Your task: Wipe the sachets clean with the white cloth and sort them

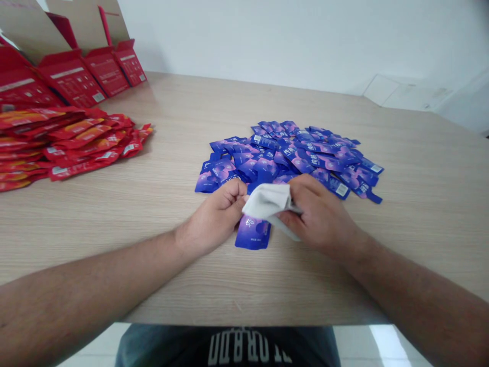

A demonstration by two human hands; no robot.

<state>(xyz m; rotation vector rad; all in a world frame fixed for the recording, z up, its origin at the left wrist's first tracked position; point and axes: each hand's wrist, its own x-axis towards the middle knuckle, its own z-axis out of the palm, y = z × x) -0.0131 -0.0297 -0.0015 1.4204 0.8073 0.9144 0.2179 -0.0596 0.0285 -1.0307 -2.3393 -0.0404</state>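
A crumpled white wipe (266, 201) stretches between my hands, just above the table. My left hand (216, 215) pinches its left corner, and my right hand (319, 216) grips its other side. A loose heap of blue-purple sachets (292, 155) lies directly beyond both hands, with my right hand's fingers over its near edge. One matching sachet (252, 233) lies apart on the table below the wipe, partly covered by it.
A wooden-look table (405, 239) fills the view, with a white wall behind it. A stack of red sachets (76, 140) lies at the left. Open red cartons (72, 76) stand along the far left edge. My dark shirt shows below the near table edge.
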